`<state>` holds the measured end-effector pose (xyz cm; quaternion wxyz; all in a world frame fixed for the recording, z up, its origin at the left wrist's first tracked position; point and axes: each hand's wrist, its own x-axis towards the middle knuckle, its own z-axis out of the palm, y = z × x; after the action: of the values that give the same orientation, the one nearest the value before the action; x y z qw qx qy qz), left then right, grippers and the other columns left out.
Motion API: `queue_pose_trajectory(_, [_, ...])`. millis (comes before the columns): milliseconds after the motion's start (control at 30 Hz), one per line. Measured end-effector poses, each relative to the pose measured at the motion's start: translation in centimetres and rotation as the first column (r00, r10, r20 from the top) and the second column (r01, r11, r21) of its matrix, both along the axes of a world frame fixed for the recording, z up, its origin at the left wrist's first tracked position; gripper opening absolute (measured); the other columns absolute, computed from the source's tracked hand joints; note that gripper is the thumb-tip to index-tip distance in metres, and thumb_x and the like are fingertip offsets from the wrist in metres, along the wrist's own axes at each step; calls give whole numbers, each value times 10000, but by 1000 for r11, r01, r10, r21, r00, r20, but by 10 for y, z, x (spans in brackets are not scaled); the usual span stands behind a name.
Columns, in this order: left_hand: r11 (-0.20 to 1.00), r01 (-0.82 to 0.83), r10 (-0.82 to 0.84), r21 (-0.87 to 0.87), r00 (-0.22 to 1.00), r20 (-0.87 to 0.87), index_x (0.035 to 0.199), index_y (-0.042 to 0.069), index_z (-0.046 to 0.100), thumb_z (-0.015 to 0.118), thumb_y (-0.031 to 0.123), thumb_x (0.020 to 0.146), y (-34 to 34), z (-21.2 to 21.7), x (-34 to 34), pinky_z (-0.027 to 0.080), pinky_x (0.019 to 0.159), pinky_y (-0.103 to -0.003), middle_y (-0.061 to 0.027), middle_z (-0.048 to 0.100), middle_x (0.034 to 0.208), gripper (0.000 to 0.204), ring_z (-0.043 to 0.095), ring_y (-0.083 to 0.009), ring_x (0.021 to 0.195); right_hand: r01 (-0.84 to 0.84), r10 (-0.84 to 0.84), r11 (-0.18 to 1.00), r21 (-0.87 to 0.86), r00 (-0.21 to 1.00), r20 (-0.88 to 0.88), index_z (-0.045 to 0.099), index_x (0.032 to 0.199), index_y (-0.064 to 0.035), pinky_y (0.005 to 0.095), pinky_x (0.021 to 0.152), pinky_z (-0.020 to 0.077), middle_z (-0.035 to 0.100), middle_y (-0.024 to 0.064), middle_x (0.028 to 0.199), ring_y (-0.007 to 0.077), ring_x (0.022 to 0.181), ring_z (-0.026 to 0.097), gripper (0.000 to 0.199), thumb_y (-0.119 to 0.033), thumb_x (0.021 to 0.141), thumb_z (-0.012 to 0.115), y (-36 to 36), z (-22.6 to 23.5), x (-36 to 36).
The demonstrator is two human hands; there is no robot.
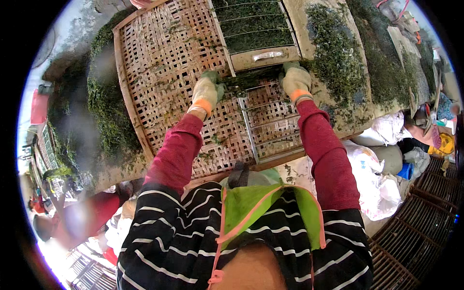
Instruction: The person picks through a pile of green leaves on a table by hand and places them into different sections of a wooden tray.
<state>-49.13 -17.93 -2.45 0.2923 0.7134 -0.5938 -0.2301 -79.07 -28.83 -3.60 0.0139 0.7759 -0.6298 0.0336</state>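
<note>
Across the woven tray (169,87), greens (256,34) fill the metal frame's (248,130) far rows, near ones look unfilled, and your left hand (207,92) and right hand (296,80) flank it, grip impossible to tell.

Brt, btm-L glare (50,258), blurry L spots (78,220)

I see this from my own head — the left of two fisheye cameras worn side by side — looking steeply down in front of me. My striped shirt (166,249) is nearest, filling the lower middle; farther off, above centre, are my left hand (207,94) and right hand (296,83). The sweep is wide — it bows the tray (159,96) and reaches the slatted racks (411,234) lower right.
</note>
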Motion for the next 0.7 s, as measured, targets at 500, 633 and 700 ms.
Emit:
queue_pose_trajectory(500, [897,240,-29,-373,872,489,1418,96,572,680,168,876,15,32,-123,383,1165,-498,-168,534,1486,557,491,-382,1380,-192,175,937,293,981,84,785,852,-78,467,659,582,745,194,869,372,737,726,196,-184,829,622,13,47,-20])
queue_pose_trajectory(633, [962,267,-177,-65,782,598,1417,80,565,656,253,901,7,-7,-138,344,1179,-516,-162,500,1517,552,469,-366,1397,-183,266,957,-224,862,431,545,1432,-76,426,869,570,623,216,1354,350,1075,700,508,-233,956,628,57,67,-89])
queue_pose_trajectory(700, [955,251,-132,-160,839,527,1302,59,643,638,258,918,0,-4,-149,359,1158,-524,-161,565,1449,433,487,-375,1372,-10,55,996,-90,860,507,513,1483,-77,428,855,575,580,227,1408,391,1065,696,559,-250,963,626,76,46,-146])
